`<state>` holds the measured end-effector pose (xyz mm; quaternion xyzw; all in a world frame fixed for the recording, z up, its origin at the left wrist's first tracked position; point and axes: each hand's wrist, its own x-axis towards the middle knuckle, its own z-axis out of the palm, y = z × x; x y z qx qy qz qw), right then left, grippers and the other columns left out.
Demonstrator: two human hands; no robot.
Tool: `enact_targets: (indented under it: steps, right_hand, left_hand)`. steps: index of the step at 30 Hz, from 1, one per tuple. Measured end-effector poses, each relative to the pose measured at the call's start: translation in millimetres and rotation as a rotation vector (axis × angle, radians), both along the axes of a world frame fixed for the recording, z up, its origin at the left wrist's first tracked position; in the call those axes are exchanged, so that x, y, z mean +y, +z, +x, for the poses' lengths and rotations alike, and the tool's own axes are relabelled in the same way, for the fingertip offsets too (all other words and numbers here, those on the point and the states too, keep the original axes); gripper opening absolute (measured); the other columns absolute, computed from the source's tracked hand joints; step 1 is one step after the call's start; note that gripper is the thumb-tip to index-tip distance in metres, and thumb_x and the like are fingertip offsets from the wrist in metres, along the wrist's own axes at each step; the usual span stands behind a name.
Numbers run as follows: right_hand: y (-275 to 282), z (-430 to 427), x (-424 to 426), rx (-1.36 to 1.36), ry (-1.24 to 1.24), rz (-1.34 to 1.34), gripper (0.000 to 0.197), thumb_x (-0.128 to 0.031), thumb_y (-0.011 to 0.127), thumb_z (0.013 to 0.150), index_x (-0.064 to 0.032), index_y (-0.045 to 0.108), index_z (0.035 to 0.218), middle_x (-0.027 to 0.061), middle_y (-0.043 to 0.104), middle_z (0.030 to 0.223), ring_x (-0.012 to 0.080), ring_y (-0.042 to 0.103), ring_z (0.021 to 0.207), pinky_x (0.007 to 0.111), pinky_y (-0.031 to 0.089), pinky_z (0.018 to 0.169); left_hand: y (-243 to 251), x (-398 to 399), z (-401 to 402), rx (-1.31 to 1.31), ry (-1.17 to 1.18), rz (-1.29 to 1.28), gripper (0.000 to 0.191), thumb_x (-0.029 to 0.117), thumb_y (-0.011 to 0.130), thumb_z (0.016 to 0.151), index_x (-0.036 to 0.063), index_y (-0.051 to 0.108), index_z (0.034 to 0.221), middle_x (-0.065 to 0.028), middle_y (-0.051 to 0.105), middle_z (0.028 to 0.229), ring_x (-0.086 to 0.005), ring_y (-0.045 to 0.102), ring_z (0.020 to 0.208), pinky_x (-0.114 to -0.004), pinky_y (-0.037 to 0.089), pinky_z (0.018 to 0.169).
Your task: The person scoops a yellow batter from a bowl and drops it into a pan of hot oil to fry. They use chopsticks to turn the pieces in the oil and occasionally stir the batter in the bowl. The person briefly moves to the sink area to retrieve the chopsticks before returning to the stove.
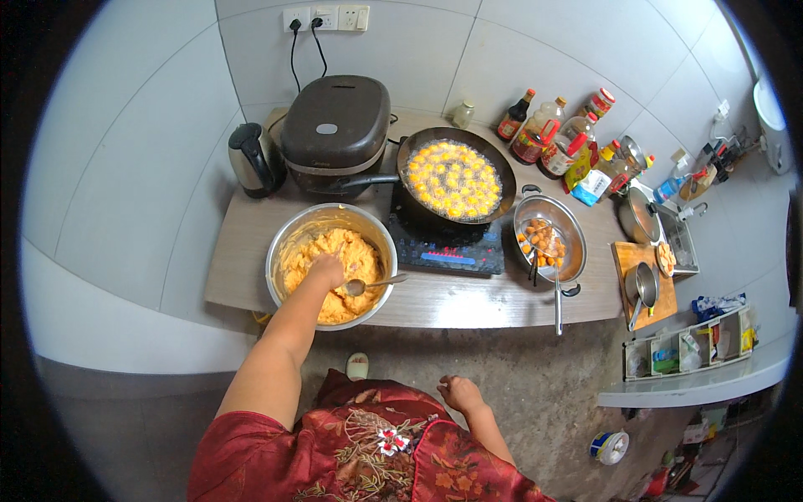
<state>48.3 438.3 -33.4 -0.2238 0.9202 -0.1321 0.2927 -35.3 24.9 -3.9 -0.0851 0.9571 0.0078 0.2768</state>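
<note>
My left hand is down in the soft orange dough inside a large steel bowl. Its fingertips are sunk in or hidden by the dough, so their grip does not show. Beside this hand a metal spoon rests in the dough, its handle lying over the bowl's right rim. My right hand hangs in front of the body, below the counter edge, with loosely curled fingers and nothing visible in it. Many small yellow balls bubble in oil in a dark wok on an induction cooker.
Right of the wok, a steel basin holds browned balls and a wire skimmer. The wok handle points left, near a rice cooker and electric kettle. Sauce bottles line the wall. A saucepan sits on a cutting board.
</note>
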Motion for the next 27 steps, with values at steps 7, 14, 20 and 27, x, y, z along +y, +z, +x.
enact_targets:
  steps: [7, 14, 20, 27]
  right_hand:
    - [4.7, -5.9, -3.9, 0.005, 0.026, 0.014, 0.030, -0.029, 0.055, 0.081, -0.0074, 0.063, 0.100, 0.0185, 0.063, 0.092, 0.0345, 0.059, 0.086, 0.041, 0.047, 0.077]
    - [7.7, -8.8, -6.9, -0.028, 0.018, 0.044, 0.030, -0.030, 0.054, 0.082, -0.0082, 0.062, 0.101, 0.0186, 0.062, 0.096, 0.0342, 0.059, 0.089, 0.041, 0.047, 0.079]
    - [0.1, -8.4, -4.4, -0.030, 0.025, 0.030, 0.030, -0.029, 0.055, 0.081, -0.0075, 0.063, 0.101, 0.0187, 0.062, 0.096, 0.0339, 0.059, 0.089, 0.041, 0.047, 0.080]
    - [4.9, -9.5, -5.6, -0.022, 0.035, 0.024, 0.030, -0.028, 0.055, 0.081, -0.0070, 0.063, 0.100, 0.0198, 0.062, 0.093, 0.0345, 0.060, 0.087, 0.041, 0.047, 0.078]
  left_hand:
    - [-7.5, -2.2, -1.2, -0.007, 0.056, 0.036, 0.035, 0.025, 0.053, 0.077, 0.0002, 0.064, 0.100, -0.0178, 0.058, 0.112, -0.0288, 0.051, 0.108, -0.037, 0.037, 0.094]
    - [-16.2, -5.8, -2.0, -0.025, 0.077, 0.057, 0.037, 0.024, 0.052, 0.078, -0.0004, 0.061, 0.105, -0.0177, 0.054, 0.118, -0.0298, 0.047, 0.113, -0.038, 0.035, 0.097]
    - [2.3, 2.2, -0.7, -0.050, 0.086, 0.026, 0.037, 0.025, 0.053, 0.079, -0.0002, 0.061, 0.105, -0.0173, 0.053, 0.119, -0.0292, 0.046, 0.114, -0.038, 0.034, 0.098]
    - [6.4, 2.9, -1.5, -0.074, 0.063, 0.014, 0.038, 0.028, 0.054, 0.079, 0.0008, 0.062, 0.105, -0.0166, 0.054, 0.118, -0.0287, 0.047, 0.114, -0.039, 0.035, 0.097]
